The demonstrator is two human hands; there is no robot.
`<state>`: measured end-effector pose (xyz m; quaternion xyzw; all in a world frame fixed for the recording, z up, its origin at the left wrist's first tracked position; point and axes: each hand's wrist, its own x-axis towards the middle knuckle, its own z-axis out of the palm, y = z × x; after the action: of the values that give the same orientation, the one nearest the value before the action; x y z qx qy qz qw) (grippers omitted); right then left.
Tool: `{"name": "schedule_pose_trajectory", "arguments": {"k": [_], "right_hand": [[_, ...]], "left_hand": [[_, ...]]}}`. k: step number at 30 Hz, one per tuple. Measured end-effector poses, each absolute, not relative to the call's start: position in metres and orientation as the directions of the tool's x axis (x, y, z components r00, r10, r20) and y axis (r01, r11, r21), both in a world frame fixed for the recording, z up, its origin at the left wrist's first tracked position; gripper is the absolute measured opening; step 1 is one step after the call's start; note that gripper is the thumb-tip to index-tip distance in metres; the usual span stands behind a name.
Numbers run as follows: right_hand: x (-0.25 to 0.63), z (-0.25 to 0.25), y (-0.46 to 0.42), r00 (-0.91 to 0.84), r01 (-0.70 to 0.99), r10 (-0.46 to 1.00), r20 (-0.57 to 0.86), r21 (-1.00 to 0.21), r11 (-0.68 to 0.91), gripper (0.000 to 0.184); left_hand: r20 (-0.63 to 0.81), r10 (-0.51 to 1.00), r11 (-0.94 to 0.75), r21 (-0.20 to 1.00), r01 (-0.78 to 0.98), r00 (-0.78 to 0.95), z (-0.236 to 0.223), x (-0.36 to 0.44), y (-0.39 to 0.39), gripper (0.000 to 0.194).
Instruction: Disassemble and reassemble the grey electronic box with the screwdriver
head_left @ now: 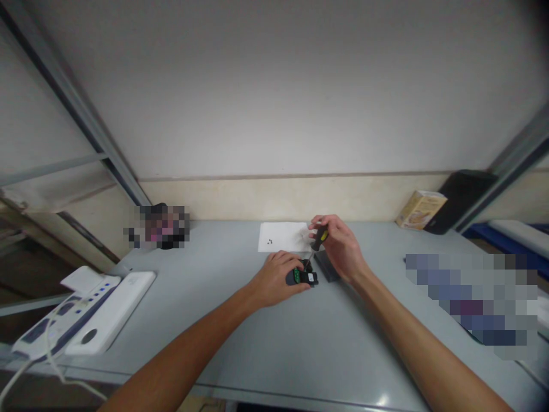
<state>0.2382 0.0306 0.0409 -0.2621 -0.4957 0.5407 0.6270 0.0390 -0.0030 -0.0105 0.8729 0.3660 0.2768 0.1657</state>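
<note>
My right hand (341, 243) is closed around the handle of a black and yellow screwdriver (319, 237). Its shaft slants down to a small opened black electronic device (309, 277) with a bit of green circuit board showing. Against the table, my left hand (277, 277) grips this device, thumb along its near side and fingers over its far side. Under my right hand lies a dark flat rectangular piece (326, 267), partly hidden by it. Behind both hands is a sheet of white paper (283, 232) with several tiny dark bits (270, 241), perhaps screws, on it.
On the grey table's left side lie a white power strip (64, 315) with cables and a flat white box (115, 312). A blurred-out item (165, 226) stands at the back left. Back right are a yellow box (420, 210) and a black case (463, 197); another blurred item (472, 303) lies right.
</note>
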Motion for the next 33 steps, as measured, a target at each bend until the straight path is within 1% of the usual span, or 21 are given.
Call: {"name": "schedule_pose_trajectory", "arguments": {"k": [2,4,8,13,15,18,20,24,27,29,33], "right_hand": [[0.239,0.039,0.033,-0.036,-0.378,0.933,0.357,-0.87,0.318,0.019],[0.241,0.037,0.036,-0.034,-0.355,0.933,0.357,-0.877,0.323,0.018],[0.242,0.036,0.039,-0.048,-0.363,0.937,0.346,-0.88,0.306,0.023],[0.238,0.034,0.036,0.003,-0.365,0.923,0.386,-0.858,0.36,0.024],[0.238,0.032,0.037,0.033,-0.325,0.912,0.409,-0.858,0.396,0.022],[0.242,0.029,0.04,0.08,-0.214,0.894,0.44,-0.869,0.446,0.018],[0.245,0.028,0.043,0.06,-0.183,0.899,0.433,-0.881,0.436,0.017],[0.246,0.029,0.043,0.002,-0.206,0.913,0.409,-0.893,0.401,0.022],[0.243,0.03,0.041,-0.012,-0.223,0.906,0.422,-0.885,0.409,0.024],[0.242,0.03,0.04,0.007,-0.214,0.896,0.443,-0.875,0.434,0.024],[0.246,0.03,0.042,0.061,-0.133,0.882,0.468,-0.872,0.472,0.021]], "left_hand": [[0.362,0.731,-0.677,0.494,0.546,0.578,-0.011,0.039,-0.003,0.032],[0.363,0.732,-0.676,0.496,0.546,0.576,-0.012,0.039,-0.003,0.032],[0.366,0.733,-0.675,0.498,0.544,0.574,-0.011,0.039,-0.003,0.031],[0.362,0.734,-0.673,0.499,0.546,0.574,-0.01,0.039,-0.003,0.03],[0.363,0.733,-0.674,0.498,0.545,0.575,-0.011,0.039,-0.003,0.03],[0.37,0.729,-0.679,0.496,0.541,0.576,-0.012,0.039,-0.003,0.03],[0.376,0.729,-0.68,0.495,0.541,0.572,-0.012,0.039,-0.003,0.03],[0.371,0.737,-0.672,0.496,0.55,0.565,-0.013,0.038,-0.003,0.031],[0.365,0.74,-0.668,0.495,0.555,0.566,-0.012,0.038,-0.004,0.031],[0.363,0.739,-0.668,0.497,0.554,0.567,-0.012,0.038,-0.004,0.031],[0.364,0.739,-0.669,0.502,0.549,0.567,-0.011,0.038,-0.003,0.032]]}}
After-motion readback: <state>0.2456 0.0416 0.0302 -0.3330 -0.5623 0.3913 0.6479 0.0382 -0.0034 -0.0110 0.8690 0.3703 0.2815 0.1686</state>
